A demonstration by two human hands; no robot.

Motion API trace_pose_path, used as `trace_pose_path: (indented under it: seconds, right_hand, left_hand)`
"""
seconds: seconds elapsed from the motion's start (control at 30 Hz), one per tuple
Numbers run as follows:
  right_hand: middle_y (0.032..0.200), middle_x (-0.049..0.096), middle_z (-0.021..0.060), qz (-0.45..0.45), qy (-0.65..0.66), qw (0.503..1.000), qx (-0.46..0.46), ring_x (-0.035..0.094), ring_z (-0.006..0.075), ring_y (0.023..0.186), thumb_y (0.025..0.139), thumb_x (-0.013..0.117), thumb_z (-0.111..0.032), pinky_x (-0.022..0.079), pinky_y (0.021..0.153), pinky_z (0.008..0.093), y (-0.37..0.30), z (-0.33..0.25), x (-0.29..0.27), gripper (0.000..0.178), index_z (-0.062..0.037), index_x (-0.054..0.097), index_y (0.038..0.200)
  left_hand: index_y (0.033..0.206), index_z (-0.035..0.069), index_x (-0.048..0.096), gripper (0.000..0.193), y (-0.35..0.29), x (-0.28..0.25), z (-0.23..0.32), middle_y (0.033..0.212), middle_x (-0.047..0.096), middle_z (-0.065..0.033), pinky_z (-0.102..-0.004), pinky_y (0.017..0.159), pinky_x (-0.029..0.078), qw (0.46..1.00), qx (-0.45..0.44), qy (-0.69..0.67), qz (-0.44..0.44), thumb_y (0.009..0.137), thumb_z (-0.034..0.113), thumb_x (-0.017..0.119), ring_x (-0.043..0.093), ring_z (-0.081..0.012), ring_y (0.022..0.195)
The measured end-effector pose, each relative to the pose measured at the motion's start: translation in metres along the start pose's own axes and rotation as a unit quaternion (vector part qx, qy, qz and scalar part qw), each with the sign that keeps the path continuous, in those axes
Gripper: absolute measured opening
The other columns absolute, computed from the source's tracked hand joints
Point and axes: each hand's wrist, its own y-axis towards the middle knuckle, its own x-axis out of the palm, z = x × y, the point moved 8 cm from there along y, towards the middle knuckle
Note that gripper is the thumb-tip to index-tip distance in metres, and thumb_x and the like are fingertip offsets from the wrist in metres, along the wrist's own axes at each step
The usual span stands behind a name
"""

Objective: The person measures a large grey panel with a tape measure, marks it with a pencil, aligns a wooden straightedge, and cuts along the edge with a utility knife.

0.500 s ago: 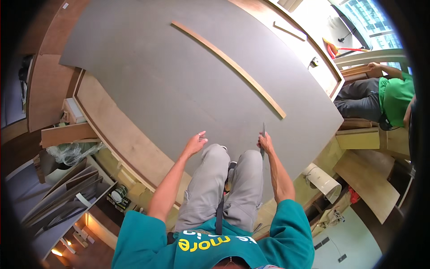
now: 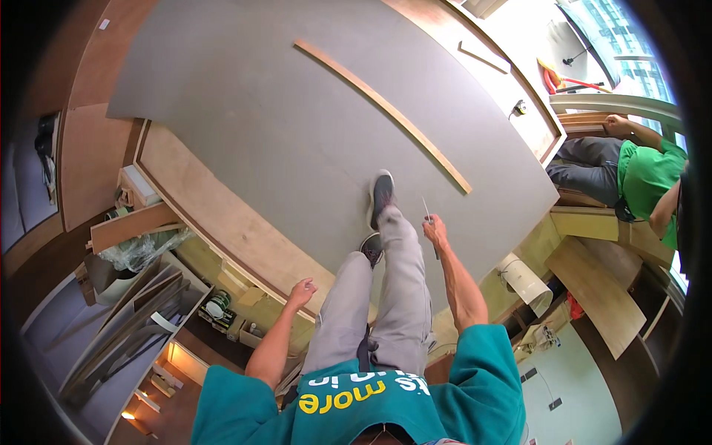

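A: Nearest?
B: Bare left hand (image 2: 300, 294), near the long pale-brown plywood ledge (image 2: 222, 222); fingers loosely bent, nothing seen in them.
A: Right hand (image 2: 436, 231)?
B: Farther out, above the broad, flat grey sheet (image 2: 252, 111); fingers closed around a thin, straight, silvery metal tool (image 2: 426, 210), tip pointing away.
A: Beyond?
B: Long, narrow tan wooden strip (image 2: 382, 107), lying slantwise on sheet. Far right, person in green shirt (image 2: 649, 174).

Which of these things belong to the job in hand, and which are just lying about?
Seemingly part of the job:
thin tool, held in the right hand
grey sheet underfoot
wooden strip on the sheet

Seemingly just lying about:
white cylindrical container
crumpled clear plastic
wooden panel at right
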Motion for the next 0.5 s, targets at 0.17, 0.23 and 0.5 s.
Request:
trace_pose_path:
  seconds: [0.17, 0.23, 0.5]
  right_hand:
    - [0.069, 0.068, 0.0139, -0.081, 0.0, 0.99, 0.119, 0.069, 0.0255, 0.063, 0.08, 0.056, -0.018, 0.054, 0.063, 0.038, -0.001, -0.009, -0.009, 0.033, -0.0045, 0.064, 0.109]
    - [0.071, 0.068, 0.0182, -0.062, -0.054, 0.993, 0.08, 0.069, 0.032, 0.067, 0.081, 0.055, -0.019, 0.054, 0.066, 0.0419, 0.025, -0.032, -0.013, 0.031, -0.0015, 0.064, 0.105]
    - [0.093, 0.065, 0.0306, -0.026, -0.008, 0.999, 0.018, 0.063, 0.0484, 0.091, 0.087, 0.051, -0.024, 0.05, 0.081, 0.0516, 0.181, -0.24, -0.012, 0.028, -0.0004, 0.066, 0.093]
  left_hand:
    - [0.141, 0.0, 0.047, 0.059, 0.011, -0.049, 0.059, 0.125, 0.063, -0.0192, -0.0349, 0.098, 0.049, 0.994, 0.008, -0.106, 0.025, 0.09, 0.023, 0.066, 0.062, -0.0247, 0.115]
    - [0.141, 0.0, 0.047, 0.057, 0.021, -0.065, 0.094, 0.127, 0.062, -0.019, -0.0344, 0.097, 0.049, 0.989, 0.02, -0.139, 0.033, 0.092, 0.022, 0.064, 0.062, -0.0234, 0.116]
    - [0.143, 0.002, 0.045, 0.052, 0.05, -0.151, 0.309, 0.135, 0.057, -0.0187, -0.0336, 0.1, 0.047, 0.986, 0.101, -0.132, 0.0, 0.097, 0.02, 0.059, 0.056, -0.0218, 0.123]
